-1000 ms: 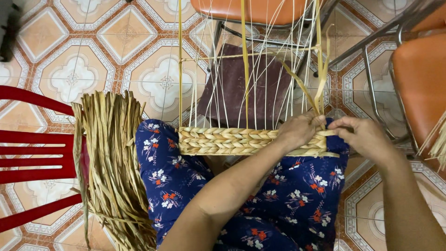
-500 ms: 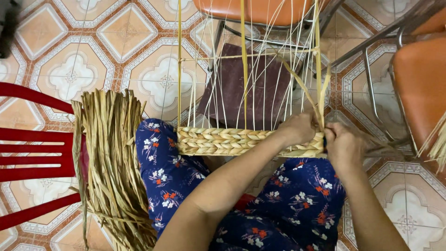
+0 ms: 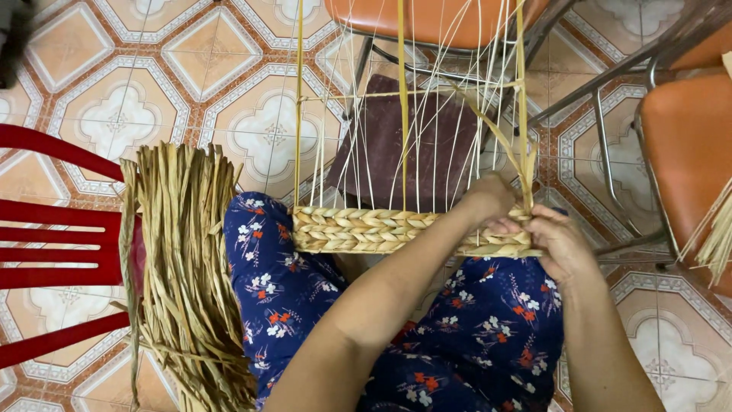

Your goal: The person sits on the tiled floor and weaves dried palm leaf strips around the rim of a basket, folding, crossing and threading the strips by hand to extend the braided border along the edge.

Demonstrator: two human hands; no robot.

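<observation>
Patterned floor tiles (image 3: 99, 91) in orange and cream fill the view beneath me, with a red plastic chair (image 3: 53, 252) at my left and two orange-seated metal chairs — one ahead (image 3: 435, 15), one at the right (image 3: 686, 145). Across my lap, on the blue flowered trousers (image 3: 282, 290), sits the woven band (image 3: 366, 229), a few rows of plaited straw-coloured strands. Thin upright strands (image 3: 402, 114) rise from it toward the chair ahead, with a dark cloth (image 3: 427, 152) behind them.

My left hand (image 3: 488, 202) reaches across to the band's right end, its grip closed on the weave there — exactly which strand it pinches I cannot tell. My right hand (image 3: 560, 240) is just beside it, touching the same end, fingers curled shut on the lower edge of the band where a flat strand (image 3: 526, 164) comes up between the two hands.

At my left knee a thick bundle of loose dried strands (image 3: 183, 259) hangs over the red chair's edge, well apart from both hands. More loose strands (image 3: 713, 236) show at the far right edge.
</observation>
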